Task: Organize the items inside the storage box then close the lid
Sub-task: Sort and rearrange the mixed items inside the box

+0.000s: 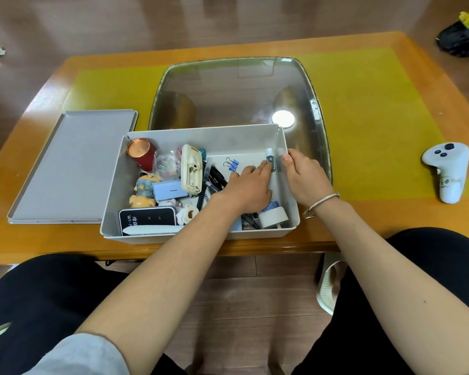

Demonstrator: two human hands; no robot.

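Note:
The open grey storage box [201,133] sits at the table's near edge, and its flat grey lid [73,166] lies upturned to its left. My left hand [244,188] reaches into the right half of the box. Its straight fingers touch a small white-capped blue item [270,159] that stands against the right wall. My right hand [306,177] grips the box's right wall, thumb on the rim and fingers curled down outside. The left half holds a red candle tin [141,154], a cream charger [191,169], a blue power bank [169,190], a toy figure [144,192] and a black Wi-Fi device [146,219].
Pens [214,180], blue binder clips [232,162] and white tape rolls [274,216] also lie in the box. A glass inset [236,90] fills the table's middle behind it. A white game controller [447,171] rests at the right. My knees are below the table edge.

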